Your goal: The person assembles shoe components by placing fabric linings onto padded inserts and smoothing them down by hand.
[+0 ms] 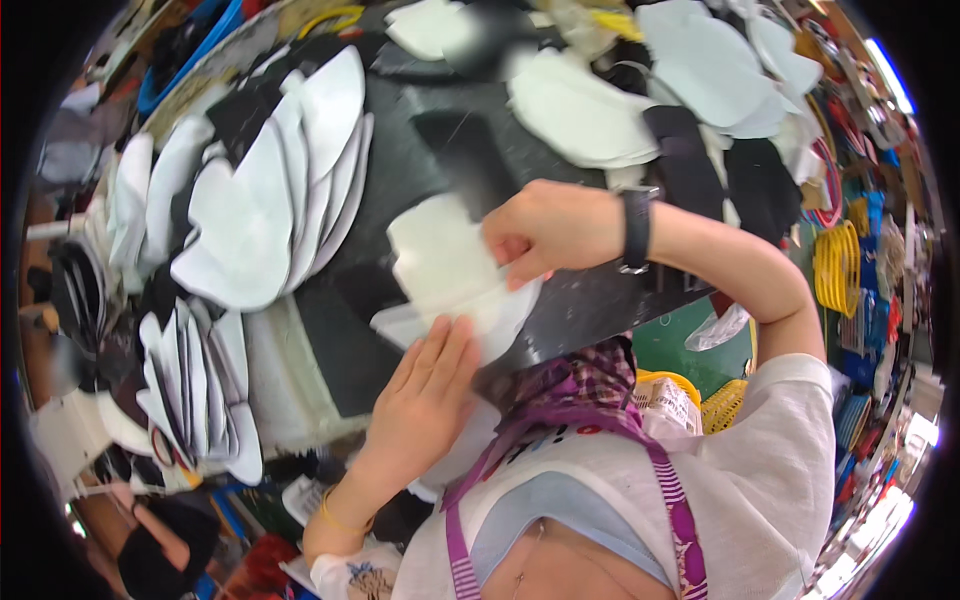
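Note:
On the dark work table [400, 150] a cream-white cut sheet [440, 240] overlaps a whiter curved piece [510, 325] near the table's front edge. My left hand [425, 390] rests flat with fingers stretched, their tips pressing on the lower part of these pieces. At the right edge of the cream sheet is my right hand [555, 235], its fingers curled closed. Whatever may be between those fingers is hidden. A black cut piece [470, 150] lies just beyond the sheet. The pieces' material is not plain to see.
Fanned stacks of white cut pieces [245, 230] lie on the left, with more upright pieces [195, 380] nearer me. Other white piles [580, 110] and black pieces [690, 150] lie at the far right. A yellow basket [725, 405] stands below the table's right edge. Another person's arm [160, 530] shows lower left.

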Motion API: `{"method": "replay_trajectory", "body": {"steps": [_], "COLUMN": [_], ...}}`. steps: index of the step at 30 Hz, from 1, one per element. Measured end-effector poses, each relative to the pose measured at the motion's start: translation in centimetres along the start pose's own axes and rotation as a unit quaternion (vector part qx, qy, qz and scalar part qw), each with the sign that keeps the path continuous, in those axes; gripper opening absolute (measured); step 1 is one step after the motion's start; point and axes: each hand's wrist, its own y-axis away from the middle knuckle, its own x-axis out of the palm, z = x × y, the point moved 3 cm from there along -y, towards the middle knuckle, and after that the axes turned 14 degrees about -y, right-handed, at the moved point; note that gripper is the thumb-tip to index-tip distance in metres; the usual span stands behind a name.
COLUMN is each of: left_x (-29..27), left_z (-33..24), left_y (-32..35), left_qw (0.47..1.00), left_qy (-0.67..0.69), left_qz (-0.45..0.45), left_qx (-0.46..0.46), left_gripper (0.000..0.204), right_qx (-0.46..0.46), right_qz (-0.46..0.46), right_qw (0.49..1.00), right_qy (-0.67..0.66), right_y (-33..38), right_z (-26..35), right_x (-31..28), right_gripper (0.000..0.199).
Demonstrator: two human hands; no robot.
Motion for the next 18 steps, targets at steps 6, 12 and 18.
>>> {"method": "replay_trajectory", "body": {"steps": [6, 12, 18], "left_x": [-1.4, -0.5, -2.2], "left_z": [2.2, 3.7, 0.9], "left_y": [-0.8, -1.6, 0.7], "left_qw": [0.99, 0.984, 0.954], "left_qy": [0.123, 0.052, -0.063], "left_qz": [-0.064, -0.159, -0.266], "left_qx": [-0.037, 0.054, 0.124], "left_gripper": [0.052, 0.03, 0.014], "right_qx": [-0.093, -0.01, -0.026], "right_qz": [-0.192, -0.524, -0.546], "right_qw": [0.948, 0.798, 0.799], "right_qy": [0.236, 0.298, 0.25], "right_y": [2.1, 11.3, 14.6], "right_z": [0.0, -3.2, -11.4], "right_x": [0.7, -10.8, -14.0], "right_gripper": [0.033, 0.016, 0.019]}}
